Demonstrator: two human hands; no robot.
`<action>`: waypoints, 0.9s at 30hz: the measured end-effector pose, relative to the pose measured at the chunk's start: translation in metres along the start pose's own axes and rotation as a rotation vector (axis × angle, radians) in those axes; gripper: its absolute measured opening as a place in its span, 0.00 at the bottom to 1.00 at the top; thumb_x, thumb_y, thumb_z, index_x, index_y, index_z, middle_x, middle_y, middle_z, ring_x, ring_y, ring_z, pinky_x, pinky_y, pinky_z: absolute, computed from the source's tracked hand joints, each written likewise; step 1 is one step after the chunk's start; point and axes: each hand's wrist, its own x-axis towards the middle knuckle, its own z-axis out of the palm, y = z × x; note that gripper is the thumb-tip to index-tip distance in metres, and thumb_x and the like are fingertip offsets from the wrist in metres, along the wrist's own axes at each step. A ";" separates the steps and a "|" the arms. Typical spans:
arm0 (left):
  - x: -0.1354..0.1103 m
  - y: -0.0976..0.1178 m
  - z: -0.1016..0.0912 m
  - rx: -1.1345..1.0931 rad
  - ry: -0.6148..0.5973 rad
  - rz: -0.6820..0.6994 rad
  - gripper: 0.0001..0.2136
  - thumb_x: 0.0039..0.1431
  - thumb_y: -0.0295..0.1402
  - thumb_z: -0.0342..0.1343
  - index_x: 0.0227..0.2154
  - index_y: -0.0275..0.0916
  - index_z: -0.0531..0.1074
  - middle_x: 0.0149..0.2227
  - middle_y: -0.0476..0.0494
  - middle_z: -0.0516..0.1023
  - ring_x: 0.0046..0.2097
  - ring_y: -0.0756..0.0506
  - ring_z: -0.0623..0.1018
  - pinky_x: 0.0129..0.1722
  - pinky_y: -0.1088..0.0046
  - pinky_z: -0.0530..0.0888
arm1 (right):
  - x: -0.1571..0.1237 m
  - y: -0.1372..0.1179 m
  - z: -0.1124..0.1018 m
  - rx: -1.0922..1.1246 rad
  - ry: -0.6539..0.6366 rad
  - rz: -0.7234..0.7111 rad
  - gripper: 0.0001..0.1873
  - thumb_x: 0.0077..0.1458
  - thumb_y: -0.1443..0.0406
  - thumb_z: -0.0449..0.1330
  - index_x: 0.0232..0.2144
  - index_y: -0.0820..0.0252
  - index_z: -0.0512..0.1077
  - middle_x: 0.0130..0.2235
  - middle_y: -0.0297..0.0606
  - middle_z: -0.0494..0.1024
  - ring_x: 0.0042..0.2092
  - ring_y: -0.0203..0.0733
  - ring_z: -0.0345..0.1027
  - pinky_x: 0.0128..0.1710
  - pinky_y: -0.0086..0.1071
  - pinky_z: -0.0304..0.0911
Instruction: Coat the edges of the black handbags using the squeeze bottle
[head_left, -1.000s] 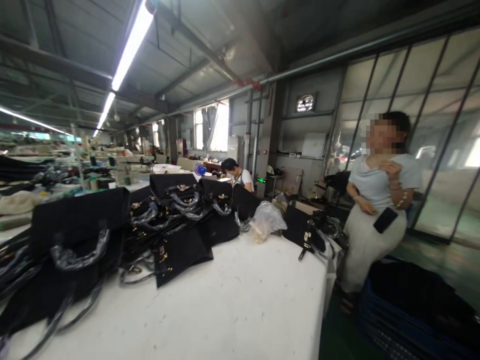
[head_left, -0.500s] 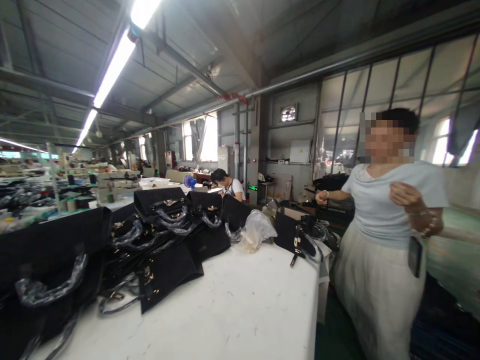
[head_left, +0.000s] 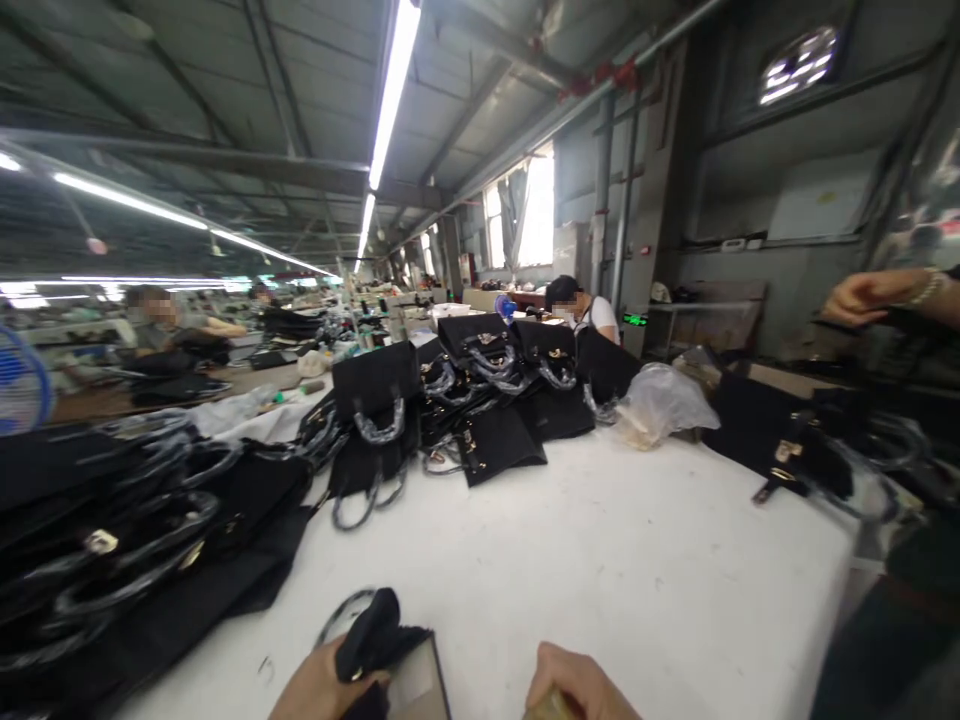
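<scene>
Gripping the bag (head_left: pixel 405 662) at seven o'clock, your left hand (head_left: pixel 319 682) is closed on its black cloth; your right hand (head_left: pixel 576 684), at five, curls around a yellowish thing (head_left: pixel 552 706). Bare table (head_left: pixel 600 560) stretches toward its edge at four; piled bags (head_left: pixel 251 540) border it at eight.

"What lights the room?"
"Fluorescent tubes (head_left: pixel 394 90) under a metal ceiling (head_left: pixel 322 70), plus a bright window (head_left: pixel 538 205) with a grey curtain (head_left: pixel 512 205)."
"And the right side?"
"A grey wall (head_left: pixel 814 290) with a vent (head_left: pixel 799 66) high up, vertical pipes (head_left: pixel 602 200) and a lit green sign (head_left: pixel 635 320)."
"Furniture?"
"A white tabletop (head_left: pixel 600 540) in the foreground."
</scene>
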 end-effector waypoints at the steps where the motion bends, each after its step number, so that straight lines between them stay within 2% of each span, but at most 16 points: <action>1: -0.004 0.003 -0.001 -0.010 0.016 0.018 0.10 0.46 0.47 0.60 0.27 0.48 0.73 0.30 0.53 0.84 0.40 0.33 0.85 0.42 0.61 0.80 | -0.003 -0.004 -0.001 0.011 0.000 0.005 0.32 0.64 0.35 0.62 0.28 0.56 0.71 0.29 0.32 0.71 0.28 0.37 0.65 0.30 0.32 0.60; 4: -0.017 0.018 -0.005 0.026 0.019 0.071 0.11 0.46 0.45 0.62 0.28 0.44 0.74 0.31 0.47 0.84 0.40 0.35 0.84 0.40 0.64 0.77 | -0.014 -0.017 -0.006 0.050 0.013 0.047 0.28 0.69 0.38 0.60 0.33 0.55 0.75 0.32 0.35 0.74 0.33 0.42 0.71 0.34 0.35 0.64; 6: -0.018 0.022 -0.006 0.005 -0.005 0.028 0.14 0.47 0.48 0.65 0.28 0.43 0.74 0.32 0.46 0.83 0.42 0.36 0.83 0.40 0.66 0.77 | -0.018 -0.018 -0.009 0.079 0.002 0.092 0.23 0.71 0.44 0.63 0.35 0.55 0.77 0.34 0.36 0.76 0.36 0.44 0.72 0.37 0.35 0.65; 9: -0.012 0.012 -0.001 -0.030 -0.028 -0.014 0.18 0.46 0.49 0.69 0.34 0.42 0.78 0.37 0.45 0.85 0.46 0.36 0.83 0.43 0.67 0.77 | -0.019 -0.010 -0.015 0.112 -0.017 0.142 0.18 0.70 0.48 0.66 0.38 0.54 0.80 0.35 0.35 0.76 0.35 0.42 0.70 0.37 0.35 0.64; 13: -0.008 -0.001 0.005 -0.069 -0.023 -0.026 0.20 0.44 0.49 0.71 0.35 0.41 0.79 0.37 0.44 0.85 0.45 0.36 0.83 0.42 0.66 0.77 | -0.020 -0.007 -0.021 0.107 -0.034 0.155 0.17 0.70 0.48 0.66 0.38 0.53 0.81 0.34 0.35 0.76 0.34 0.42 0.71 0.35 0.35 0.64; 21: -0.004 -0.005 0.007 -0.144 -0.025 0.006 0.20 0.45 0.49 0.72 0.37 0.40 0.82 0.37 0.43 0.86 0.43 0.35 0.84 0.41 0.64 0.80 | -0.016 -0.016 -0.026 0.079 -0.003 0.118 0.13 0.70 0.50 0.68 0.39 0.49 0.82 0.34 0.33 0.76 0.34 0.41 0.71 0.35 0.33 0.65; 27: -0.004 -0.007 0.008 -0.160 -0.037 -0.020 0.20 0.46 0.46 0.74 0.38 0.40 0.83 0.37 0.43 0.87 0.45 0.35 0.85 0.43 0.65 0.82 | -0.017 -0.015 -0.025 0.107 -0.032 0.169 0.14 0.68 0.49 0.69 0.37 0.50 0.82 0.33 0.33 0.76 0.34 0.41 0.71 0.35 0.34 0.64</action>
